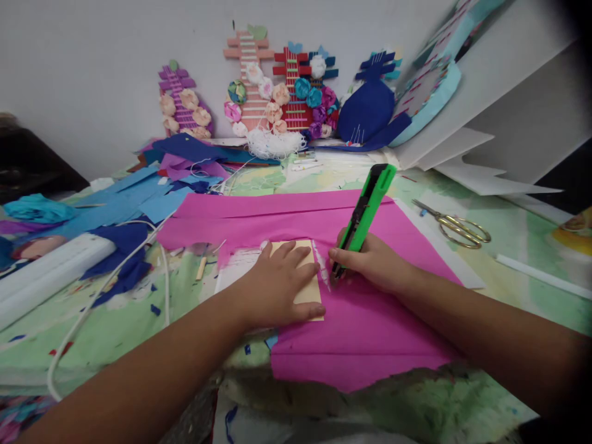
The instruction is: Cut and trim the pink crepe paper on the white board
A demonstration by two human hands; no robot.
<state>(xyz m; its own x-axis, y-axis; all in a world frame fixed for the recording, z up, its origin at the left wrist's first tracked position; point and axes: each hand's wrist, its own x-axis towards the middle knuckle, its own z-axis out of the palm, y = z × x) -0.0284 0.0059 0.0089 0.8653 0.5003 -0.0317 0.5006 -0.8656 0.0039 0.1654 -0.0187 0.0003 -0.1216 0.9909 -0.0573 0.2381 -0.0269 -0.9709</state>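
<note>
Our left hand (277,291) lay open, fingers spread, on one pale-yellow rectangular card (315,299). Our right hand (374,260) gripped one green-and-black utility knife (366,213), tip down beside the card at one bright-pink paper sheet (370,330) on the bench (522,231). One pair of gold-handled metal scissors (443,217) lay rightward.

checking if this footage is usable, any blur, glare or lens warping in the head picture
Head view: soft light, no strong glare on the pink sheet; head view: wide-angle stretching toward the edges, as in the white boards; head view: top right corner darkened; head view: slightly soft detail, though the green cutter reads clearly.
</note>
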